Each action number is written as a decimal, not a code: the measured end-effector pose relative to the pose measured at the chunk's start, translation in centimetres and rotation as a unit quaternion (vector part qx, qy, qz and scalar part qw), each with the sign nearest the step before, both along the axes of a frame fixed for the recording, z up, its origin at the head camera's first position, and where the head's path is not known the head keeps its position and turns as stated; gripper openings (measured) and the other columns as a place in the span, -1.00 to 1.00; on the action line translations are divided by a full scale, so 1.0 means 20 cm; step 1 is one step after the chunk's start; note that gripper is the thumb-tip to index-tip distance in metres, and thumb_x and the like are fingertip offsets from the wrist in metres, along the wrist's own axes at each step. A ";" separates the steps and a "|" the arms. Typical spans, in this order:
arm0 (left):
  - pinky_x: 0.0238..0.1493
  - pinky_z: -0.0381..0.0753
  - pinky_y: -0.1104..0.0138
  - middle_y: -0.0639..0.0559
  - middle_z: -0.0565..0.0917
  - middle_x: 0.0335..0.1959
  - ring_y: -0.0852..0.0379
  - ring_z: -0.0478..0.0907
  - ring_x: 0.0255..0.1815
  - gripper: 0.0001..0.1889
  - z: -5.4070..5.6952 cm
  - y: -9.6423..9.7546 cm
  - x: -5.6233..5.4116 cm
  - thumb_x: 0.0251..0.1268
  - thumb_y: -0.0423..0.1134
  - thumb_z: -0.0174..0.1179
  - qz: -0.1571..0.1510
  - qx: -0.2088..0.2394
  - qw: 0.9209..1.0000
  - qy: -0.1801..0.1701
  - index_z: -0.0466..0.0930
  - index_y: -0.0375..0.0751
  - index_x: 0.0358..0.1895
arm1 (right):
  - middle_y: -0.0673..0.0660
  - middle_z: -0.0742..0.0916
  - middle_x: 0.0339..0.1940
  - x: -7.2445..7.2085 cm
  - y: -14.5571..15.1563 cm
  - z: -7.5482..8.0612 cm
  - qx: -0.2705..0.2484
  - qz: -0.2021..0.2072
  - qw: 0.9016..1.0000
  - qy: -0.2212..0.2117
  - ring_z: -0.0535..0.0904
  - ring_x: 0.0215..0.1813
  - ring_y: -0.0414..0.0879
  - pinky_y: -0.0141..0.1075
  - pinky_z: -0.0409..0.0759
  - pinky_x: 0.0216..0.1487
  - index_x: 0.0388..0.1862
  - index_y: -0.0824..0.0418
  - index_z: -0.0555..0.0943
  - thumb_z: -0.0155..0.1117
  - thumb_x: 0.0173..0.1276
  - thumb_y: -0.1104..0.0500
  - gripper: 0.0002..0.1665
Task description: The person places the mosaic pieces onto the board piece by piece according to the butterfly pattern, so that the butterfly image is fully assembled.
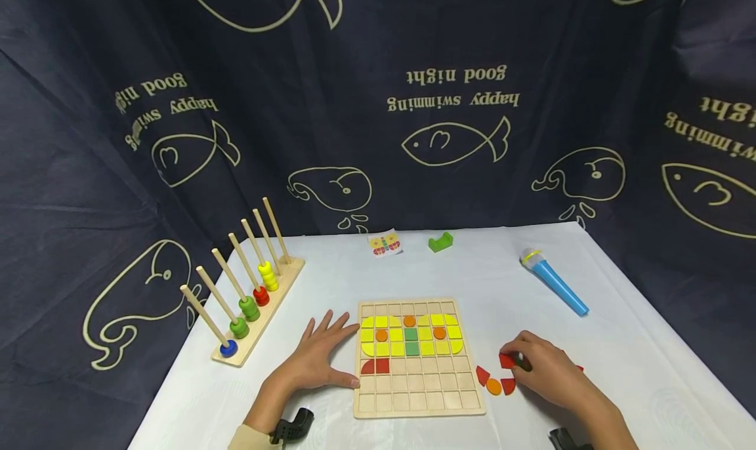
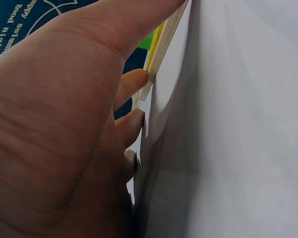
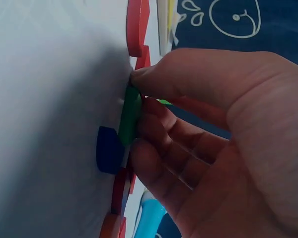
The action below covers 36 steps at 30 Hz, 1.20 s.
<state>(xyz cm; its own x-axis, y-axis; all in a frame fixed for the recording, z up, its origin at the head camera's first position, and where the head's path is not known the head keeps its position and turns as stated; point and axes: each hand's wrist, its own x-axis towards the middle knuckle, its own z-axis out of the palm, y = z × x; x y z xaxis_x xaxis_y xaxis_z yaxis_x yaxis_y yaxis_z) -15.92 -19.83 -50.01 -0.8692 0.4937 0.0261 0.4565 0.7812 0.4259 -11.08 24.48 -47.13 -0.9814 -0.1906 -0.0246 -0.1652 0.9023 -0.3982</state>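
My left hand (image 1: 315, 358) lies spread at the left side of the wooden grid board (image 1: 422, 401), with thumb and index finger touching its edge. Yellow tiles (image 1: 367, 335), orange discs (image 1: 409, 321) and green squares (image 1: 411, 349) fill cells in its upper half; two red tiles (image 1: 382, 366) sit below them at the left. Right of the board, my right hand (image 1: 546, 371) pinches a green tile (image 3: 130, 116) low over the table, fingers partly covering it. A blue tile (image 3: 110, 151) lies beside it. Loose red tiles (image 1: 508, 386) and an orange disc (image 1: 493, 386) lie near the fingers.
A wooden peg stand (image 1: 268, 312) with coloured rings stands at the left. Toward the back lie a butterfly picture card (image 1: 385, 243) and a green notched block (image 1: 440, 242). A blue toy microphone (image 1: 558, 286) rests at the right. Behind the table hangs a dark curtain (image 1: 378, 109).
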 end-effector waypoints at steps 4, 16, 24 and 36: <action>0.38 -0.36 -0.17 0.02 0.10 0.52 -0.15 -0.23 0.53 0.15 0.00 0.00 0.00 -0.38 0.58 0.27 -0.002 0.001 1.000 0.001 0.26 0.16 0.45 | -0.14 0.55 -0.38 -0.01 -0.01 -0.01 0.006 -0.010 1.000 0.001 0.40 -0.36 -0.19 -0.26 0.50 -0.29 -0.26 0.01 0.72 0.46 0.00 0.19 -0.74; 0.38 -0.37 -0.17 0.03 0.09 0.52 -0.14 -0.24 0.53 0.16 0.01 0.00 0.00 -0.38 0.58 0.27 -0.003 0.003 1.000 -0.002 0.25 0.15 0.45 | -0.20 0.49 -0.44 -0.01 -0.06 0.00 0.007 0.007 0.999 0.043 0.37 -0.43 -0.25 -0.38 0.38 -0.43 -0.26 -0.07 0.71 0.44 0.02 0.12 -0.76; 0.38 -0.37 -0.18 0.02 0.10 0.51 -0.15 -0.23 0.53 0.16 0.00 0.00 -0.01 -0.39 0.59 0.26 -0.003 0.002 1.000 0.003 0.25 0.15 0.45 | -0.21 0.49 -0.40 -0.03 -0.18 0.02 -0.001 0.015 1.000 0.027 0.38 -0.39 -0.27 -0.39 0.41 -0.40 -0.19 -0.07 0.71 0.45 0.01 0.09 -0.69; 0.38 -0.36 -0.18 0.01 0.10 0.51 -0.14 -0.23 0.53 0.16 0.01 0.00 0.00 -0.38 0.57 0.28 -0.006 0.004 1.000 0.005 0.25 0.14 0.45 | -0.21 0.49 -0.40 -0.06 -0.40 0.01 -0.023 0.092 0.995 0.042 0.40 -0.39 -0.29 -0.41 0.40 -0.40 -0.18 -0.05 0.72 0.45 0.04 0.08 -0.70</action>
<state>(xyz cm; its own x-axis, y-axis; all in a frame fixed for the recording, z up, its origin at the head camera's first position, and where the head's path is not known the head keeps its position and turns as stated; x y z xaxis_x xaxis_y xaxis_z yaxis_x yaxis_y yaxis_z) -16.01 -19.86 -49.81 -0.8628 0.5041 0.0383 0.4700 0.7717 0.4284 -12.22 16.55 -46.94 -0.9282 -0.3656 0.0696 -0.3600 0.8347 -0.4168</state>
